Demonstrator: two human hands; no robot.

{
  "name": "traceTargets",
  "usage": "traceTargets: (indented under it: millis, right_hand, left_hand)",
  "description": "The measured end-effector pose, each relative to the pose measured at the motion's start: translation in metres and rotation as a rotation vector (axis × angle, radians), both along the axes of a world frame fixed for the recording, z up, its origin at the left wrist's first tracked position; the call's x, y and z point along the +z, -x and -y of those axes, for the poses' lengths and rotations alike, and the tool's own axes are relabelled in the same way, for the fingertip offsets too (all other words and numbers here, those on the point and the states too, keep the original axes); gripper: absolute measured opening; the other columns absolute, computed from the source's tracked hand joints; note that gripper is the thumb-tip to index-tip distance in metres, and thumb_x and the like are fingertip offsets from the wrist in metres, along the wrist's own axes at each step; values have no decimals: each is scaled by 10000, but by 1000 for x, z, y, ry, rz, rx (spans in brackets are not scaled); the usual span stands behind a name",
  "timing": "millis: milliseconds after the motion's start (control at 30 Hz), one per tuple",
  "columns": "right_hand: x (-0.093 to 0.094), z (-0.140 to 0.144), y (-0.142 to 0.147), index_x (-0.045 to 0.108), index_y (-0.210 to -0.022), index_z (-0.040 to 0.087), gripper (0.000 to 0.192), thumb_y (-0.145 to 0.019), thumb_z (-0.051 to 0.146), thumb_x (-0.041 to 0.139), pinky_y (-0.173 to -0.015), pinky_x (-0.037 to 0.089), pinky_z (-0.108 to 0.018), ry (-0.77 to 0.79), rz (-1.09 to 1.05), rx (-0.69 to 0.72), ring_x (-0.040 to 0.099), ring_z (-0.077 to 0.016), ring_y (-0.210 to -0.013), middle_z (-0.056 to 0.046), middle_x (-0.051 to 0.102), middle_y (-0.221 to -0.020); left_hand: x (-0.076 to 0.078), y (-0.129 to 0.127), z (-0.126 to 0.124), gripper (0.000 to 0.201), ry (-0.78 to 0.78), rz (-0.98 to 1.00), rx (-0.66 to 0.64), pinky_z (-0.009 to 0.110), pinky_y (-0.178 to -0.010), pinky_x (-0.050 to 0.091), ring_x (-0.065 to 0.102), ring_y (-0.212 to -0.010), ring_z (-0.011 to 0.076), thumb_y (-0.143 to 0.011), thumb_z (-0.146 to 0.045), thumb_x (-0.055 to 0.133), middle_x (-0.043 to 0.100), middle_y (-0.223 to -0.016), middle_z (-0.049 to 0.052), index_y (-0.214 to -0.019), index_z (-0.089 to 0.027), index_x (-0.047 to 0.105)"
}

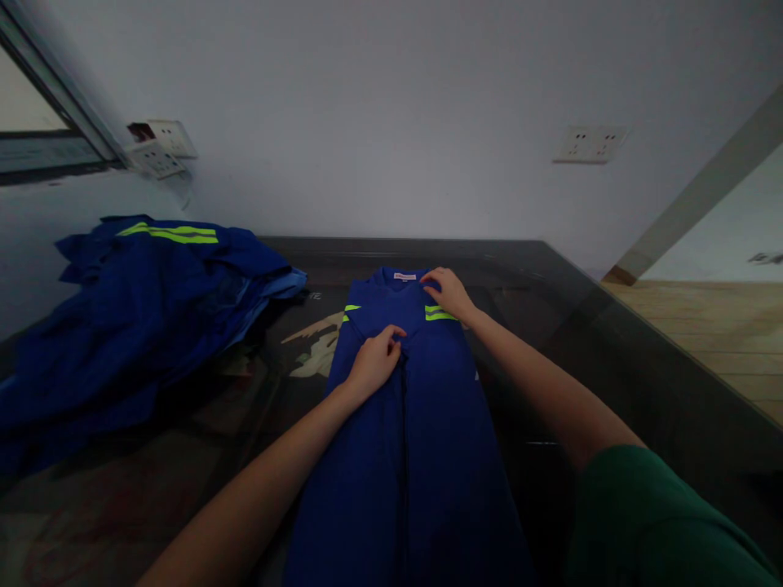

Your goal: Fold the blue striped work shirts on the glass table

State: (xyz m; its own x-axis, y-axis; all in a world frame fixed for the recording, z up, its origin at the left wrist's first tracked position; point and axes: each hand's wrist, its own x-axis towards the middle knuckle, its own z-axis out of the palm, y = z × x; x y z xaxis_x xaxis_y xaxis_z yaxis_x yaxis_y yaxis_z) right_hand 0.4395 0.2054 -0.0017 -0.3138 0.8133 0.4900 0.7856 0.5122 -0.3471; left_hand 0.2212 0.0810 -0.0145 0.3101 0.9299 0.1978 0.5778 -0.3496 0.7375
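The blue garment (409, 424) is lying lengthwise on the dark table (612, 359). The left hand (374, 360) is pinching fabric at mid-chest; the right hand (449, 292) is pressing flat near the collar. Folding appears under way; next, hold the edges aligned.

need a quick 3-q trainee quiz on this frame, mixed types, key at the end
1. True or false: the left hand rests on the middle of the blue garment.
2. Where is the right hand? A) on the pile of blue clothes B) near the garment's collar C) on the wall socket
3. Fill in: the stripes on the garment's shoulders are ____.

Key: 1 true; 2 B; 3 yellow-green
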Motion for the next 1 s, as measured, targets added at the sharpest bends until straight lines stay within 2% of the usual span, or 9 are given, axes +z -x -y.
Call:
traceTargets:
  millis: [67,133,233,367,467,600,733,867,1000]
  right_hand:
    - [6,26,10,681,-915,205,130,-870,254,570,-893,420,-356,97,-45,259,562,-197,-932,-46,670,-940]
    - [9,51,17,698,-892,221,134,-860,313,606,-910,416,-353,222,-40,453,582,-188,-935,-29,689,-933]
    - [11,76,19,707,-934,233,155,-817,328,668,-951,401,-366,346,-23,592,593,-189,-988,-26,687,-999]
    - [10,83,16,691,-988,223,231,-775,306,719,-961,399,-371,360,-22,628,581,-193,-1038,-35,673,-1045]
    - [6,84,16,683,-972,200,231,-764,287,731,-941,409,-367,319,-24,627,583,-196,-1015,-49,671,-1022]
    - [2,88,17,671,-953,192,208,-775,289,719,-914,424,-359,286,-53,579,592,-195,-969,-52,673,-997]
    - [3,93,15,663,-972,186,222,-788,305,703,-902,437,-341,295,-107,535,602,-187,-953,-52,669,-995]
    - [6,93,14,669,-991,197,213,-816,318,667,-929,433,-346,339,-142,549,603,-182,-983,-50,668,-1017]
    - [7,91,14,680,-981,202,190,-834,316,639,-936,429,-347,372,-147,570,606,-178,-980,-49,669,-1010]
  left_hand:
    - [1,1,-1,249,5,-6,-4,217,-608,387,595,-640,134,-870,-127,459,607,-655,-33,-1081,-199,569]
    - [3,1,-2,256,29,-4,-10,222,-624,406,610,-644,136,-872,-118,442,620,-654,-32,-1092,-191,553]
    - [9,3,-3,252,83,-32,-11,228,-646,430,632,-673,139,-854,-102,447,646,-682,-18,-1073,-174,549]
    - [18,4,-1,244,142,-144,-50,233,-653,448,647,-725,154,-769,-128,571,671,-757,9,-1010,-158,585]
    - [19,0,4,266,86,-251,-38,232,-633,438,642,-729,163,-730,-126,596,676,-777,17,-993,-166,607]
    - [19,-8,14,197,-43,-387,66,250,-630,426,639,-757,188,-797,-212,565,688,-834,33,-987,-210,618]
    - [21,-11,18,146,-42,-412,119,241,-632,418,641,-780,189,-838,-264,542,689,-861,37,-945,-216,629]
    - [23,-10,19,189,-79,-430,87,247,-632,418,639,-787,200,-892,-279,468,684,-851,40,-896,-224,649]
    - [26,-11,22,226,-84,-421,46,259,-688,437,633,-862,209,-907,-270,451,685,-935,59,-946,-233,670]
